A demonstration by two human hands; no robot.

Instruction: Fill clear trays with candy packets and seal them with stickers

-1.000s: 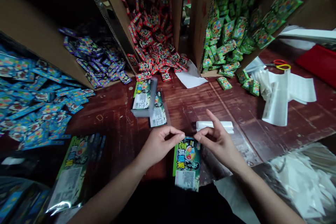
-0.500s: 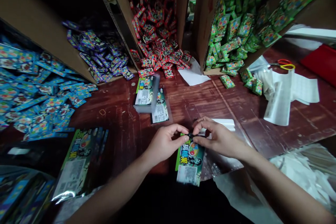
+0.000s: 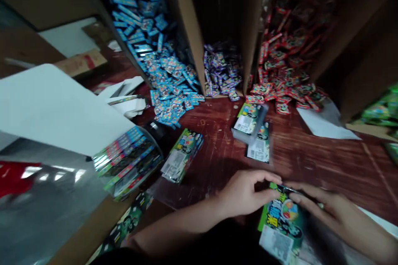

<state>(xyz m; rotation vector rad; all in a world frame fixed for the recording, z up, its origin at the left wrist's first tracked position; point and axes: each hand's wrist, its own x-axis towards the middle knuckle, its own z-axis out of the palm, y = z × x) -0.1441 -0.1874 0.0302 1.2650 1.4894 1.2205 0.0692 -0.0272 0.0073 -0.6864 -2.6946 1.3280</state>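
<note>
A black-and-green candy packet (image 3: 281,219), with coloured lettering and a white label, is held upright near my body. My left hand (image 3: 245,192) pinches its top left corner between thumb and fingers. At the top right edge, my right hand (image 3: 332,211) grips the same packet, its fingers stretched along the edge and slightly blurred. Beyond the hands lies a stack of similar flat packets (image 3: 248,119) in clear film, with another packet (image 3: 260,145) partly under it. To the left, a filled packet (image 3: 182,155) lies on the dark red table (image 3: 214,149).
Cardboard boxes spill blue (image 3: 169,66), purple (image 3: 222,68) and red (image 3: 289,74) small candy packs along the back. Green packs (image 3: 382,107) show at the right edge. At left stand a tub of filled packets (image 3: 130,161) and a large white board (image 3: 59,107). White paper (image 3: 326,120) lies on the table.
The view has swung left, bringing the tub, white board and floor into sight. My right hand's fingers have straightened along the packet's top edge; my left hand keeps its pinch.
</note>
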